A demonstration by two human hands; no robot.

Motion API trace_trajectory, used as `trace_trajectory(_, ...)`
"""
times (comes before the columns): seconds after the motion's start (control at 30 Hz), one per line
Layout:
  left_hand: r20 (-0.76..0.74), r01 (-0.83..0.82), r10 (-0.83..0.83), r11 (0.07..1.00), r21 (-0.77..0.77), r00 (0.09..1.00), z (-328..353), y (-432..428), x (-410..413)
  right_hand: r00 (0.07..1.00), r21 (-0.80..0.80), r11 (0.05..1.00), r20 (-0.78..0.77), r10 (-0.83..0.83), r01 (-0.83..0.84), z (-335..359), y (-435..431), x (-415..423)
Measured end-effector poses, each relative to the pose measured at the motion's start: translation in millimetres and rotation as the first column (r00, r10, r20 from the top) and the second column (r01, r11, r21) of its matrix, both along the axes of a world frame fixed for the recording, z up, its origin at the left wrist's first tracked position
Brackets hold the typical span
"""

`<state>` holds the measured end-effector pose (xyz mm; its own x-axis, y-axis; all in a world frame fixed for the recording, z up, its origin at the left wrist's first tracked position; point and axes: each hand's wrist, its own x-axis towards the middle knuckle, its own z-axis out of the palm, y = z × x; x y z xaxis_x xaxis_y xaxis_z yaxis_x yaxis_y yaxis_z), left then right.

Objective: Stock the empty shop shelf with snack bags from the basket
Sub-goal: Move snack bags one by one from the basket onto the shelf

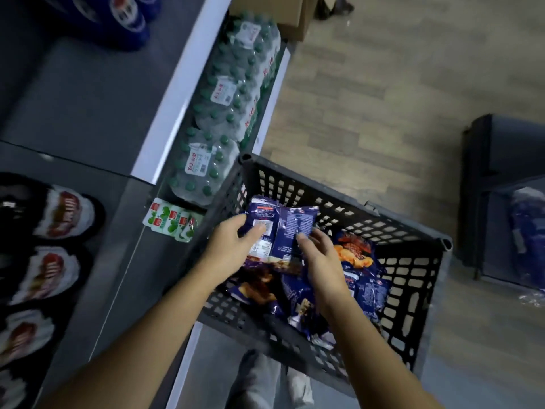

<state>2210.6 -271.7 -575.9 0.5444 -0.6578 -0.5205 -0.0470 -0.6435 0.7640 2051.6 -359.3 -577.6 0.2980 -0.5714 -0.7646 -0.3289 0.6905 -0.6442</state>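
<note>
A dark plastic basket [413, 231] stands on the floor beside the shelving, with several blue snack bags [362, 278] inside. Both my hands are over it on one blue snack bag [289, 222], back side up with a white label. My left hand [233, 243] grips its left edge, thumb on top. My right hand [321, 258] holds its right lower edge with curled fingers. The empty grey shelf [82, 98] lies at the upper left.
Shrink-wrapped packs of green-capped water bottles [233, 107] fill the lowest shelf by the basket, with a green-and-white carton pack [171, 221] beside them. Dark snack bags [62, 214] lie on the shelf at left. A second dark crate [501, 178] stands at right, a cardboard box [295, 16] at top.
</note>
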Motion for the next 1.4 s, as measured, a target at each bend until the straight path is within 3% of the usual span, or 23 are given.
trace_trajectory(0.13,-0.069,-0.127,0.115,0.971,-0.203,0.991,86,4,-9,0.982,-0.020,1.000,0.189,0.000,0.003,64,-7,8)
trace_trajectory(0.3,-0.080,-0.292,0.284,0.876,-0.383,0.956,186,30,-19,0.887,-0.139,0.986,0.439,0.142,-0.089,164,-3,10)
trace_trajectory(0.5,-0.096,-0.423,0.459,0.693,-0.583,0.883,307,84,-39,0.725,-0.256,0.949,0.616,0.306,-0.183,287,32,22)
trace_trajectory(0.67,-0.088,-0.481,0.604,0.529,-0.699,0.792,390,157,-59,0.581,-0.400,0.879,0.662,0.473,-0.260,371,91,38)
trace_trajectory(0.9,0.072,-0.480,0.856,0.354,-0.803,0.512,470,294,-92,0.307,-0.502,0.762,0.711,0.633,-0.408,459,219,54)
trace_trajectory(1.03,0.134,-0.466,0.916,0.313,-0.828,0.377,494,375,-121,0.152,-0.569,0.661,0.690,0.707,-0.490,491,302,52)
trace_trajectory(1.3,0.109,-0.526,0.990,0.142,-0.839,0.093,504,530,-161,0.057,-0.498,0.494,0.661,0.748,-0.712,504,463,45)
trace_trajectory(1.4,0.246,-0.543,0.965,0.158,-0.825,-0.093,499,569,-171,0.013,-0.595,0.491,0.628,0.778,-0.636,508,506,40)
